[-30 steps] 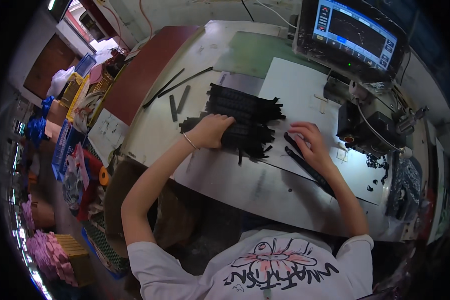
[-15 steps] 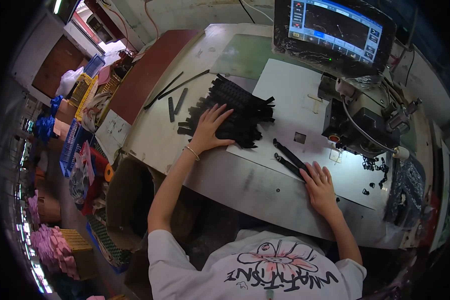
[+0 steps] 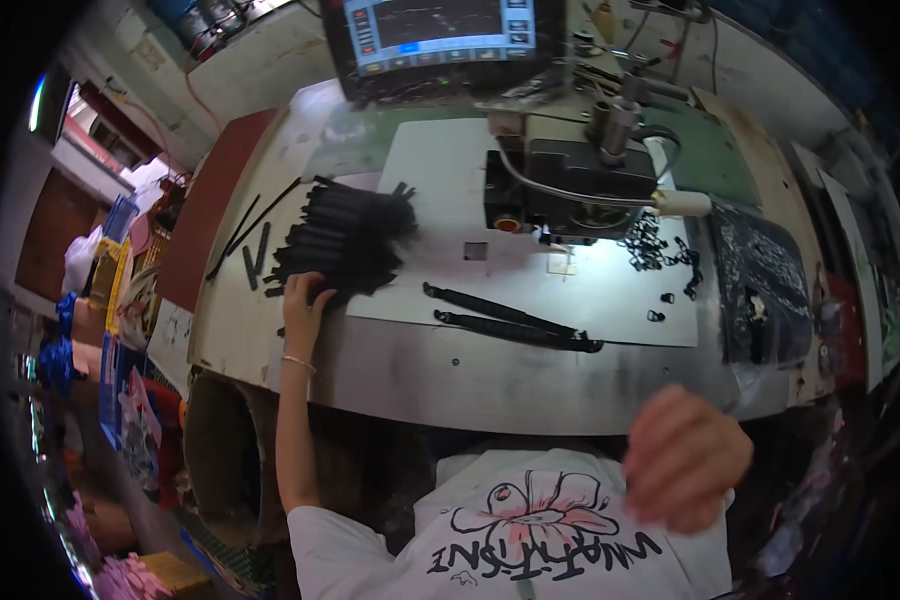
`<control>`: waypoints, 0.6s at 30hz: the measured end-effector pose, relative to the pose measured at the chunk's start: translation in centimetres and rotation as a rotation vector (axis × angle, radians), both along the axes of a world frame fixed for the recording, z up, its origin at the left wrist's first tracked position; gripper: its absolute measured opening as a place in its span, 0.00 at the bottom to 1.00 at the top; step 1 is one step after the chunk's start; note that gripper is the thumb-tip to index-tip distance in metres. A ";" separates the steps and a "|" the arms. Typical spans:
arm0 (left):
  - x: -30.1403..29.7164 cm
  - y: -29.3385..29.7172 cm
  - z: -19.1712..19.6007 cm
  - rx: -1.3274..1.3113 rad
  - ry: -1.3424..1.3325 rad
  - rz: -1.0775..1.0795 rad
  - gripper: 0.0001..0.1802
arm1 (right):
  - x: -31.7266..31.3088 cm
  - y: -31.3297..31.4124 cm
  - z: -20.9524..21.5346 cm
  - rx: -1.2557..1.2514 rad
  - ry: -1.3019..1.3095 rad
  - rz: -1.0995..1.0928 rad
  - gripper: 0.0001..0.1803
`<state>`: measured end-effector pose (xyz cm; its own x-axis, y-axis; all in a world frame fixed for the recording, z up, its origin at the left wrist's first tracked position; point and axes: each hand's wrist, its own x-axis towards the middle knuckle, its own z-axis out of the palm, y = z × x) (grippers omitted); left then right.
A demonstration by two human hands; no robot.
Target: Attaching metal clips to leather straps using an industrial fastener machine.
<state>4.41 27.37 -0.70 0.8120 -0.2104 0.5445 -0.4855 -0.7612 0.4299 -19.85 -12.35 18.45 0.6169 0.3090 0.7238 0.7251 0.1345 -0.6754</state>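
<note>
on strap pile, left hand

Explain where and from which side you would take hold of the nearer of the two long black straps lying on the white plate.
Probably the near black strap at mid-length, from above, pinching across its narrow width: it lies flat, with clear plate on its near side and the second strap just beyond.

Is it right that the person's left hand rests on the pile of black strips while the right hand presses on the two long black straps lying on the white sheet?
Not quite. In the head view the left hand does rest on the pile of black strips, but the right hand is off the table, raised near the person's chest. The two long black straps lie untouched on the white sheet.
</note>
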 end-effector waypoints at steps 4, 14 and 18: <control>0.6 0.8 0.2 0.094 0.054 -0.020 0.15 | -0.5 -0.9 4.1 0.289 -0.202 0.437 0.08; 0.8 0.1 3.3 0.115 0.300 -0.203 0.12 | -1.6 -7.8 0.1 0.178 -0.217 -0.084 0.07; -1.0 1.7 4.5 -0.003 0.538 -0.115 0.15 | 1.7 -9.7 -7.5 -0.328 0.425 -0.970 0.03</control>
<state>3.40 29.07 3.84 0.9479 -0.3130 0.0591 -0.2761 -0.7150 0.6423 -18.13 -22.01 10.98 0.8798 -0.3019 0.3672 0.1264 -0.5961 -0.7929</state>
